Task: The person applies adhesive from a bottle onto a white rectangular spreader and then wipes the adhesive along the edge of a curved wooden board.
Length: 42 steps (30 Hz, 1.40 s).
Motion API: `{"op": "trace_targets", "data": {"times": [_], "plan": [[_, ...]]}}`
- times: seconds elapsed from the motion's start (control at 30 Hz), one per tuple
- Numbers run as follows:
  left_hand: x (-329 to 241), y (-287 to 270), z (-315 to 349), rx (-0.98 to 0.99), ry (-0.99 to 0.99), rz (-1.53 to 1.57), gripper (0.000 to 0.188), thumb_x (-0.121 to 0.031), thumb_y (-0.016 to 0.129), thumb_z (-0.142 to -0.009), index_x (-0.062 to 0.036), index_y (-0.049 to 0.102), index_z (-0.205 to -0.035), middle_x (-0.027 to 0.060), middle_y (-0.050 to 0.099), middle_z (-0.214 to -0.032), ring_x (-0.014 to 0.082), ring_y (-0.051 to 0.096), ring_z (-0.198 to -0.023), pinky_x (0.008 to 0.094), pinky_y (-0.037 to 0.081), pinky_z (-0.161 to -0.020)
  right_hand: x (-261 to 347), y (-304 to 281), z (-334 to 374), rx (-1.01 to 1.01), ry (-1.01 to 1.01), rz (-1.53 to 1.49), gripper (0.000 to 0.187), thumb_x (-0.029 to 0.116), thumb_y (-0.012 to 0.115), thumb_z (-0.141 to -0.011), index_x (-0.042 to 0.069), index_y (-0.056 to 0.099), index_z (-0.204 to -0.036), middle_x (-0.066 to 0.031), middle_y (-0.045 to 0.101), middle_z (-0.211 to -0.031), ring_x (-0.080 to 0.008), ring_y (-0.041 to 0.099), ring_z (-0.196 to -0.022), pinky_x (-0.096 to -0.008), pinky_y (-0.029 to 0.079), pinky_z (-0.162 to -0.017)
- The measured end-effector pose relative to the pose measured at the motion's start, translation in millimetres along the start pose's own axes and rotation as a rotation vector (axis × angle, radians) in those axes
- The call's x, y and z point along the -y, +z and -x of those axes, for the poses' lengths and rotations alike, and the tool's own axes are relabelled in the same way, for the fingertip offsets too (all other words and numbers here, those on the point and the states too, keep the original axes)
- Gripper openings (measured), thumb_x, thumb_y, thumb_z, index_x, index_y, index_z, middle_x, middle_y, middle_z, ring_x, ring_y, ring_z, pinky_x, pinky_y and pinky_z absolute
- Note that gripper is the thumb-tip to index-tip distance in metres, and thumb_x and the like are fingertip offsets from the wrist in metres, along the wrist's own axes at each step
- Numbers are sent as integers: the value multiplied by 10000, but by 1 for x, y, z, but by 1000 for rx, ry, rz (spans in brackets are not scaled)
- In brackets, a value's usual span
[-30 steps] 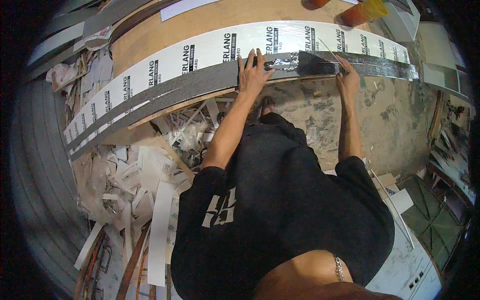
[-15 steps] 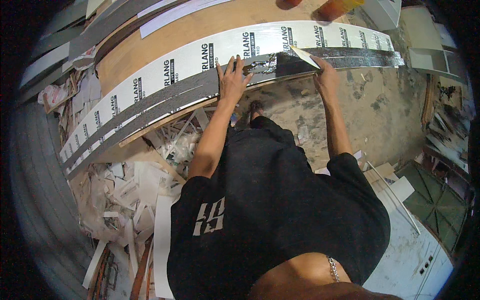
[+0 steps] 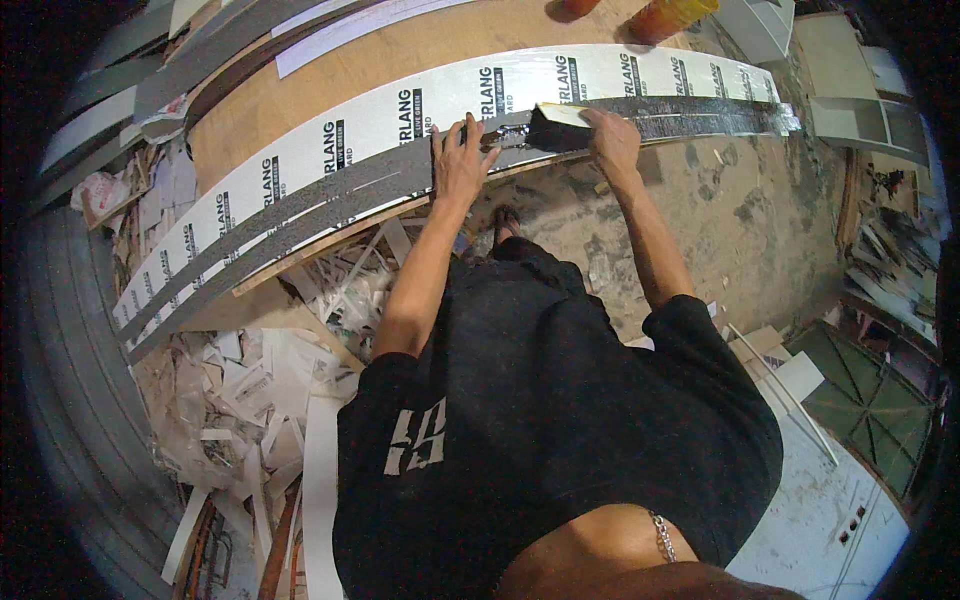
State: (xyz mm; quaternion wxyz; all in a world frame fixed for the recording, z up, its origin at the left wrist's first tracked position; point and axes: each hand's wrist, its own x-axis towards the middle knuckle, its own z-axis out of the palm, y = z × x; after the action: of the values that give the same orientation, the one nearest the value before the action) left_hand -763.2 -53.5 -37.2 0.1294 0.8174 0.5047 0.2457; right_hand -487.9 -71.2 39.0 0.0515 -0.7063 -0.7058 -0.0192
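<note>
A long white printed board (image 3: 290, 172) lies across the workbench, with dark grey strips (image 3: 365, 180) along its near side. My left hand (image 3: 460, 162) rests on the strips, fingers spread, holding nothing. Just right of it sits a wet, shiny patch of glue (image 3: 508, 134). My right hand (image 3: 614, 146) grips a thin pale spreader (image 3: 563, 115), tilted with its lower edge over the strip beside the glue. A dark patch shows directly beneath the spreader. To the right of this hand, the strip has a glossy coat.
The wooden benchtop (image 3: 235, 125) extends behind the board. At its far right stand a yellow-and-orange container (image 3: 672, 18) and a reddish one (image 3: 577, 7). Offcuts and plastic scraps (image 3: 235, 385) heap up at lower left. White box pieces (image 3: 850, 120) stand at right.
My right hand has moved left with the spreader, nearer my left hand, and the spreader lies more level. The shiny glue patch looks shorter. My left hand stays in place on the strips.
</note>
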Motion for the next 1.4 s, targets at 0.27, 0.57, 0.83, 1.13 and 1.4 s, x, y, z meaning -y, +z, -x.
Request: {"op": "trace_targets", "data": {"times": [0.27, 0.57, 0.83, 1.13, 1.4], "plan": [[-5, -1, 1, 11, -23, -36, 764, -393, 698, -891, 61, 407, -1433, 57, 651, -1306, 294, 478, -1285, 599, 209, -1183, 14, -13, 13, 95, -140, -32, 324, 102, 558, -829, 206, 730, -1083, -57, 716, -1034, -261, 675, -948, -411, 508, -858], [-8, -3, 0, 22, -32, -47, 757, -405, 686, -895, 61, 417, -1429, 50, 654, -1303, 296, 470, -1297, 596, 201, -1188, 0, -20, 39, 179, -203, -68, 393, 72, 555, -800, 205, 724, -1129, -38, 714, -1134, -250, 652, -1068, -397, 481, -946], [-6, -2, -2, 74, -51, -64, 797, -428, 655, -916, 39, 341, -1481, 40, 651, -1311, 305, 445, -1337, 597, 181, -1192, 12, -39, 76, 375, -129, -178, 421, 89, 641, -761, 262, 734, -1134, -142, 721, -934, -340, 694, -862, -497, 546, -759], [21, -39, 4, 153, 3, -13, 1165, -522, 808, -728, -6, 174, -1558, 216, 588, -1341, 348, 485, -1310, 541, 277, -1166, 30, -30, 39, 204, 48, -938, 526, -81, 590, -721, 149, 709, -1179, -137, 697, -1169, -331, 671, -1060, -363, 515, -939], [43, -65, 21, 176, 16, -55, 1110, -487, 834, -717, -10, 253, -1534, 218, 545, -1372, 404, 536, -1231, 469, 429, -1076, 50, -25, 29, 15, -27, -494, 566, -29, 660, -699, 206, 690, -1213, -108, 695, -1171, -339, 662, -1047, -421, 529, -904]]}}
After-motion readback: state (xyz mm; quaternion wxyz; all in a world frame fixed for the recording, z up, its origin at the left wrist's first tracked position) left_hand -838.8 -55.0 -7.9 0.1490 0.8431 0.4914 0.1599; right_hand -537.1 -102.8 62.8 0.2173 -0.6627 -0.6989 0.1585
